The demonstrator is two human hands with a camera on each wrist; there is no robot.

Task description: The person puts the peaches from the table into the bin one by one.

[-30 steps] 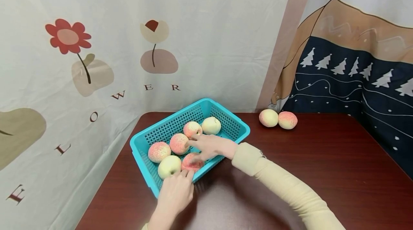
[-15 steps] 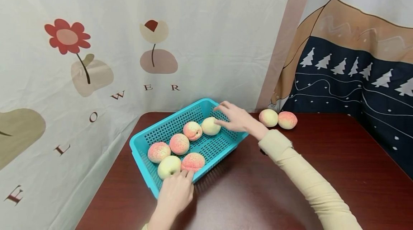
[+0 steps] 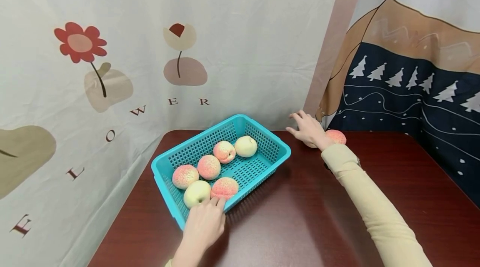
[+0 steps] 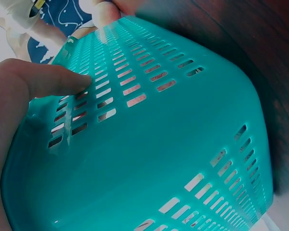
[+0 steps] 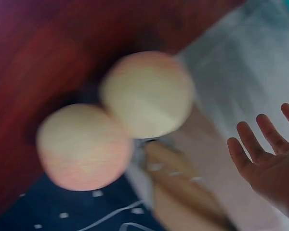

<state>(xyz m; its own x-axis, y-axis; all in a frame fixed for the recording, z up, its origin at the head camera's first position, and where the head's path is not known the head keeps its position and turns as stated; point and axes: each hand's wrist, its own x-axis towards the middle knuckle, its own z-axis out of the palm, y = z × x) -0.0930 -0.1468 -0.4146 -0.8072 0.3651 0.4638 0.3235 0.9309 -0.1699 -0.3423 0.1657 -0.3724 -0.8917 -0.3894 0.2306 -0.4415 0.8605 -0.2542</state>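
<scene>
My left hand [image 3: 205, 223] grips the near rim of a blue plastic basket [image 3: 187, 145], its thumb [image 4: 53, 79] against the perforated outer wall in the left wrist view. Several peaches lie inside: a pale one [image 3: 197, 194] and a pink one [image 3: 224, 188] right by my left fingers, the others farther back. Off the basket's right end, my empty right hand [image 3: 307, 128] is spread over two more peaches. It hides most of the yellowish peach [image 5: 149, 94]; the pinker peach [image 3: 336, 135] shows beside the wrist. Both peaches appear side by side in the right wrist view.
Dark red-brown tabletop [image 3: 285, 217] lies under everything. A pale curtain [image 3: 240, 50] with printed flowers hangs along the back edge, and a navy cloth [image 3: 375, 113] with white trees hangs at the right.
My right hand has moved from over the peaches in the basket, rightward past its far end, to the two peaches on the table. The left hand and basket have stayed put.
</scene>
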